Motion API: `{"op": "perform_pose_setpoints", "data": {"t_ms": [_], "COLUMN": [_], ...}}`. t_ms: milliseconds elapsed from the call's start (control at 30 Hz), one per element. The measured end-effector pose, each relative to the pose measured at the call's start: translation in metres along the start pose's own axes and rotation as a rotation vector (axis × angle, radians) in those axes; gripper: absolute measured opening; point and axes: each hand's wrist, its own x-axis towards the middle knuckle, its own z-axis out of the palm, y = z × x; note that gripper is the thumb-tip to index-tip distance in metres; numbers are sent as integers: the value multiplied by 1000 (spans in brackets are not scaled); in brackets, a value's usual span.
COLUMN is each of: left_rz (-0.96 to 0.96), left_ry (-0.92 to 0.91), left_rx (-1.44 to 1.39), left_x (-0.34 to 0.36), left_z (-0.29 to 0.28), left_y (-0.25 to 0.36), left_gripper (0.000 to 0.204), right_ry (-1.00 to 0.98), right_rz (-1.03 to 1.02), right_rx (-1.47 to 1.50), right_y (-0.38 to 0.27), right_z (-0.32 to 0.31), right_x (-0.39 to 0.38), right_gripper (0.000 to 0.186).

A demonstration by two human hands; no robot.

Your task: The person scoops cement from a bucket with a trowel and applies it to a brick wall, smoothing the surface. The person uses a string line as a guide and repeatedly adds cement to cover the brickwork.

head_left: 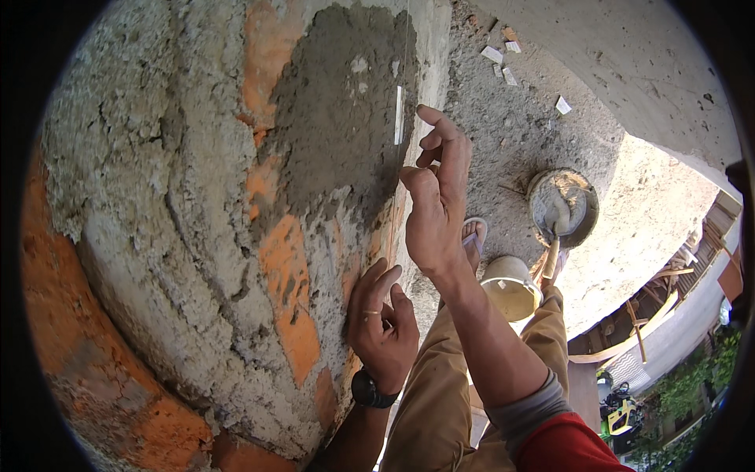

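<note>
My right hand (437,206) is raised at the wall's edge, its fingers bent and apart with nothing seen in them. Just beyond its fingertips, a narrow white strip (399,116) stands upright against a patch of wet grey mortar (338,134). A thin string (406,47) runs down past the strip along the edge. Lower down, my left hand (382,338), with a ring and a black watch (373,391), rests by the same edge. Its fingers curl loosely, the thumb apart from them, and I see no object in it.
Rough mortar and orange brick (287,295) make up the wall at left. On the ground at right stand a round mortar pan (591,230) with a trowel (554,245) and a pale bucket (509,271) near my feet. Paper scraps (563,105) lie farther off.
</note>
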Motion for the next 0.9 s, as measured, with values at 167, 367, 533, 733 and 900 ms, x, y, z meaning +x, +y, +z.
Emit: {"op": "perform_pose_setpoints", "data": {"t_ms": [167, 367, 533, 733, 900], "left_rz": [14, 42, 81, 17, 11], "left_ry": [11, 7, -23, -50, -59], "left_rx": [-2, 25, 59, 47, 61], "left_x": [0, 1, 1, 1, 1], "left_z": [1, 0, -1, -5, -5], "left_y": [-1, -1, 2, 4, 0], "left_gripper": [22, 24, 28, 30, 30], "right_ry": [56, -6, 241, 390, 133], "right_rz": [15, -53, 80, 1151, 1245], "right_rx": [28, -18, -299, -1212, -855], "right_y": [-6, -2, 44, 184, 304], "right_z": [0, -4, -80, -266, -326], "right_x": [6, 10, -31, -126, -169], "right_gripper": [54, 55, 52, 87, 84]}}
